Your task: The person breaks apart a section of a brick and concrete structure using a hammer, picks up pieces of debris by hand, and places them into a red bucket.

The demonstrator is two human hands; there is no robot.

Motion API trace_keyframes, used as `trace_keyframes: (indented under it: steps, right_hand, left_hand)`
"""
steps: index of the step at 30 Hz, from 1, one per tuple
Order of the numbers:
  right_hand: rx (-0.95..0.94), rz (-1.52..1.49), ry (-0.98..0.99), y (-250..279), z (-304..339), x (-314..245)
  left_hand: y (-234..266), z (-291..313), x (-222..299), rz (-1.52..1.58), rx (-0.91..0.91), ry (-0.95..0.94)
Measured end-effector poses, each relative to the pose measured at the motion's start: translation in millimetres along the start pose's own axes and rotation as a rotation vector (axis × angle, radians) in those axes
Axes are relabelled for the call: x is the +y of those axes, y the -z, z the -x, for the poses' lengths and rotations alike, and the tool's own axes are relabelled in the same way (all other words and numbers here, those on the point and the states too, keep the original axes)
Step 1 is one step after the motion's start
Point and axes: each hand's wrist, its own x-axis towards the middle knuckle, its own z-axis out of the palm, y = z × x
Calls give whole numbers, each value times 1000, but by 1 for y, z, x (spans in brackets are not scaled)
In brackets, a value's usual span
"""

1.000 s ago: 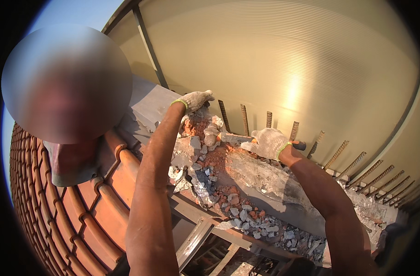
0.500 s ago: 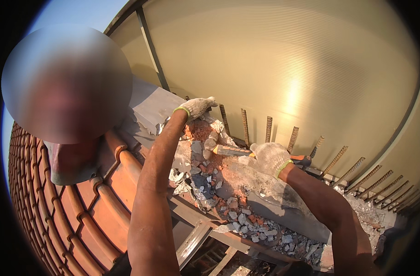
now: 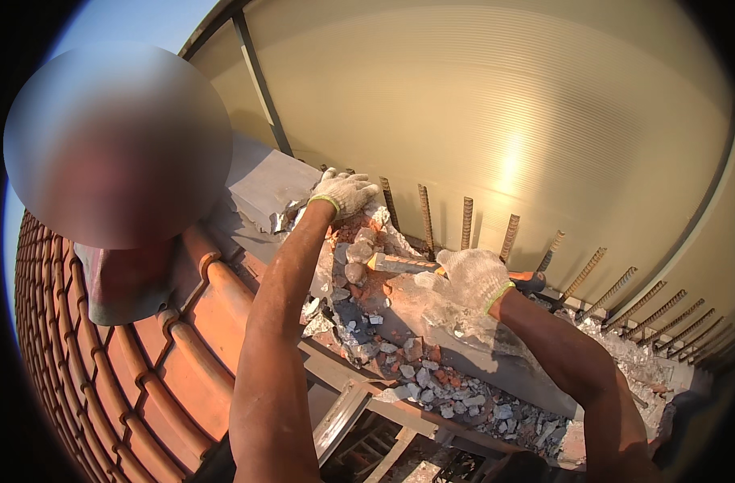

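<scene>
My right hand (image 3: pixel 473 278), in a pale knitted work glove, is wrapped round the yellow, black and orange handle of a hammer (image 3: pixel 407 264). The dusty hammer head (image 3: pixel 358 262) is at the broken masonry (image 3: pixel 353 233), with red brick and grey mortar around it. My left hand (image 3: pixel 347 193), gloved alike, lies over the far broken edge of the wall, its fingers apart and no tool visible in it. Its palm is hidden. Chunks of rubble (image 3: pixel 424 378) lie along the wall's near side.
Bare rebar stubs (image 3: pixel 467 221) stand in a row along a tan corrugated panel (image 3: pixel 512 105). Orange roof tiles (image 3: pixel 174 366) slope away at left, where a person (image 3: pixel 130 278) is close by. Below the wall, a metal frame (image 3: pixel 339 419) borders an opening.
My left hand has turned, its fingers now spread over the broken edge instead of pointing right. The hammer head has shifted slightly left and down; the right hand keeps its grip.
</scene>
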Motion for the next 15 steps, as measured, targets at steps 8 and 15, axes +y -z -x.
trace_keyframes:
  steps: [8,15]
  right_hand:
    - [-45,-74,-102,5,-13,32]
    - [-57,-13,147,14,20,-22]
  left_hand:
    - [-10,-27,-2,103,36,-15]
    - [-27,-12,-24,26,-10,-40]
